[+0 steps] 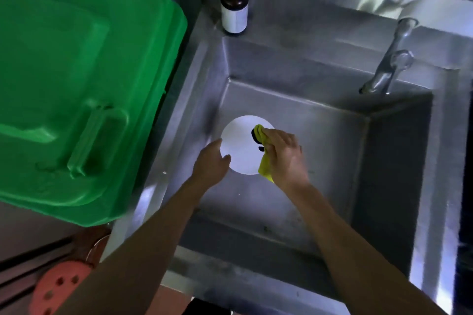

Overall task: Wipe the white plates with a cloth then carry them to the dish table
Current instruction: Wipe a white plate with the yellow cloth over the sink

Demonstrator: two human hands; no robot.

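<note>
Over the sink (320, 120), right hand (284, 153) and cloth (265, 169) hide the plate's (239, 146) edge.

Both forearms are bare, with no sleeves, gloves, watch or rings.

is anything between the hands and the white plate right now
Nothing blocks them. The left hand grips the white plate at its left edge over the sink. The right hand presses the yellow cloth against the plate's face, as wiping needs.

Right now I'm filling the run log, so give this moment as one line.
stage: wiping | left hand: holding white plate over sink | right hand: gripping yellow cloth on plate
</note>
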